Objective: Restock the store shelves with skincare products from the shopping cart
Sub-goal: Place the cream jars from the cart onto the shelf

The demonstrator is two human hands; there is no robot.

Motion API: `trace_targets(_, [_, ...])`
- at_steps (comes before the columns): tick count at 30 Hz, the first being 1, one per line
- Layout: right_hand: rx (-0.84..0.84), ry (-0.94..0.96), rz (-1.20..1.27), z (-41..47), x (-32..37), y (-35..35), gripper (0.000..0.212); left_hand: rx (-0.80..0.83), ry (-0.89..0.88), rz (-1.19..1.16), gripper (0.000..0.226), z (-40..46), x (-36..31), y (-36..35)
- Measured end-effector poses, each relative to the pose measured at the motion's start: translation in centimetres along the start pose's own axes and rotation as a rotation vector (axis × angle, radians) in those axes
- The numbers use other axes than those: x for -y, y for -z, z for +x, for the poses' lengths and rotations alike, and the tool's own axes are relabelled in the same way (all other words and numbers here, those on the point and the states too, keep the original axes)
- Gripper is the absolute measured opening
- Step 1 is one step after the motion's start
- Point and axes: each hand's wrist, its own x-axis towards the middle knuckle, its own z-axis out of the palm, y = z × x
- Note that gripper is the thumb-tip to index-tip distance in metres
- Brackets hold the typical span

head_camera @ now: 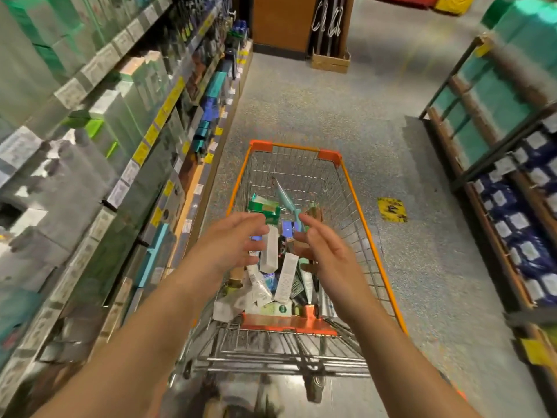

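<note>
Both forearms stretch over my shopping cart (373, 236); left hand (232, 245) and right hand (328, 251), fingers spread and empty, reach for a white box (269, 251). Next I'd grip it.

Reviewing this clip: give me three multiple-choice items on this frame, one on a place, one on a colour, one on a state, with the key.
1. Where do the products lie?
A. on the floor
B. in the shopping cart
C. on a counter

2. What colour is the cart's rim?
A. orange
B. blue
C. black

3. What are the hands doing?
A. pushing the handle
B. each holding a box
C. open over the products, holding nothing

Key: B, boxes and tubes pile inside the wire basket; A, orange frame; C, left hand and right hand show spread fingers, no grip.
</note>
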Motion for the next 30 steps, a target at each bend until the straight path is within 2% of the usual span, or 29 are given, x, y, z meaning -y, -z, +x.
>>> trace_targets(7, [0.001, -0.061, -0.021, 10.2, -6.0, 1.0, 0.028, -0.094, 0.196, -0.101, 0.03, 7.9, 2.9, -3.9])
trace_targets(12, [0.043, -0.089, -0.047, 17.8, -12.4, 0.1, 0.033, -0.128, 0.331, -0.202, 0.04, 14.4, 6.6, -5.5])
trace_targets(16, [0.014, -0.033, -0.177, 23.0, -17.8, -1.6, 0.034, -0.179, 0.418, -0.252, 0.04, 19.3, 9.7, -5.8])
trace_targets(18, [0.02, -0.011, -0.274, 25.4, -20.6, -2.7, 0.036, -0.204, 0.456, -0.297, 0.031, 21.3, 11.1, -5.8])
trace_targets(20, [0.05, 0.014, -0.347, 27.7, -23.3, -3.6, 0.039, -0.233, 0.49, -0.324, 0.024, 22.8, 12.3, -5.6])
trace_targets(24, [0.105, 0.058, -0.534, 31.8, -26.8, -5.6, 0.051, -0.267, 0.516, -0.405, 0.03, 25.1, 14.1, -4.9])
trace_targets(28, [0.202, 0.104, -0.74, 34.9, -29.4, -7.3, 0.055, -0.323, 0.541, -0.455, 0.024, 26.7, 15.6, -4.2])
trace_targets(30, [0.232, 0.131, -0.834, 36.1, -30.3, -7.8, 0.065, -0.354, 0.538, -0.457, 0.023, 27.1, 16.2, -4.1])
